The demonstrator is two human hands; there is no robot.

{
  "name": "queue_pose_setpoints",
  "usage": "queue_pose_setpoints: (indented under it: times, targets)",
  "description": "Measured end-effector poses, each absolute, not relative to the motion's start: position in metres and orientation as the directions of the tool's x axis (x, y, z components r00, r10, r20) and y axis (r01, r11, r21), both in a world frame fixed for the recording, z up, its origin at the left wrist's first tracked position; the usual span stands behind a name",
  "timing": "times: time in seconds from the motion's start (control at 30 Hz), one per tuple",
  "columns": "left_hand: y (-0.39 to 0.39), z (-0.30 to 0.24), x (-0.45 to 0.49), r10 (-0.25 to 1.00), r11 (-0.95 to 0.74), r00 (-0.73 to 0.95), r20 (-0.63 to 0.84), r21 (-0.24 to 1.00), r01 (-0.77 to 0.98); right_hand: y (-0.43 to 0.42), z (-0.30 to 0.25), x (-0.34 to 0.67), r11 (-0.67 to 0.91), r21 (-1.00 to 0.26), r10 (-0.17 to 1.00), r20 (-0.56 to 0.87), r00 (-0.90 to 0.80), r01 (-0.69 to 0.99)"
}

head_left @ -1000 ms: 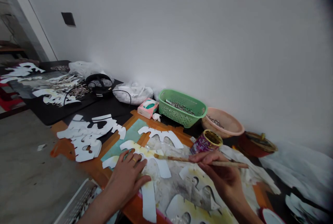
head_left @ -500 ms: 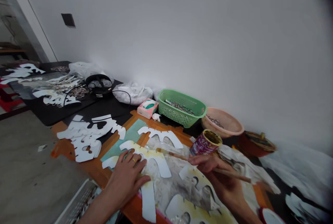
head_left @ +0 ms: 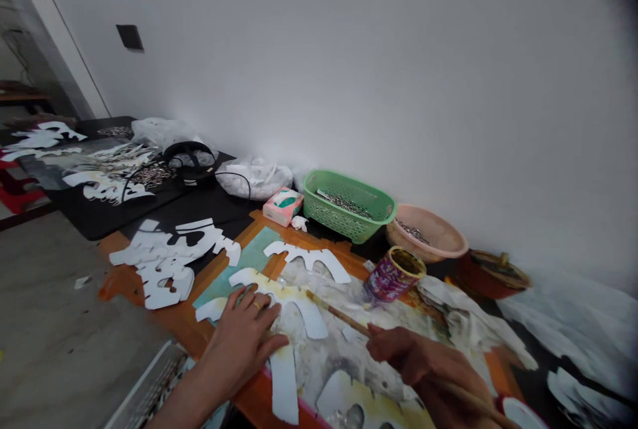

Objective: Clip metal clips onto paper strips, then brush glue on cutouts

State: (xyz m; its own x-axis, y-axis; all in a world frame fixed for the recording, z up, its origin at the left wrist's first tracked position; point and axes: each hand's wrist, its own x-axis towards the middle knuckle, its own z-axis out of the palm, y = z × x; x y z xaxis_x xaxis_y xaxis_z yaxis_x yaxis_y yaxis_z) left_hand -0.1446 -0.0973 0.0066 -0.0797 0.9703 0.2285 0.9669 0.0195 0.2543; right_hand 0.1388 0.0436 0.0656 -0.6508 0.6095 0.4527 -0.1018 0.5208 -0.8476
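On the orange counter, left hand lies flat on a white cut-out, fingers spread apart and pressing down, ring on one finger. Right hand sits lower right, fingers curled together around a wooden brush. Brush's long axis runs diagonally from that hand up-left toward the cut-out. Its far end sits just above the cut-out's arch, between the two hands; contact is hard to tell. Cut-out lies directly under the left fingers and up-left of the right fingers, so left hand is nearer. Can with yellow residue stands upright just beyond the brush. Farther along the wall: green basket holding metal bits, pink bowl, tissue box. More white cut-outs lie to the left on the counter.
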Motion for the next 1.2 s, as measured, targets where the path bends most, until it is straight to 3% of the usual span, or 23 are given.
queue_pose_setpoints:
  times: [0.1, 0.23, 0.43, 0.73, 1.2]
  targets:
    - [-0.097, 0.007, -0.145, 0.969, 0.013, -0.074, 0.234, 0.254, 0.967, 0.038, 0.079, 0.141, 0.588, -0.797, 0.431, 0.45, -0.782, -0.135]
    - [-0.097, 0.008, -0.144, 0.971, 0.022, -0.084, 0.223, 0.27, 0.963, 0.035, 0.086, 0.142, 0.599, -0.79, 0.368, 0.419, -0.83, -0.133]
    - [-0.098, 0.009, -0.144, 0.967, 0.015, -0.077, 0.241, 0.249, 0.968, 0.044, 0.054, 0.147, 0.574, -0.812, 0.472, 0.434, -0.767, -0.107]
    - [-0.098, 0.013, -0.144, 0.978, 0.029, -0.086, 0.191, 0.283, 0.959, 0.046, 0.059, 0.117, 0.572, -0.788, 0.386, 0.503, -0.773, -0.227]
    - [-0.097, 0.015, -0.146, 0.985, 0.036, -0.087, 0.147, 0.315, 0.948, 0.044, 0.06, 0.126, 0.597, -0.775, 0.432, 0.529, -0.731, -0.208]
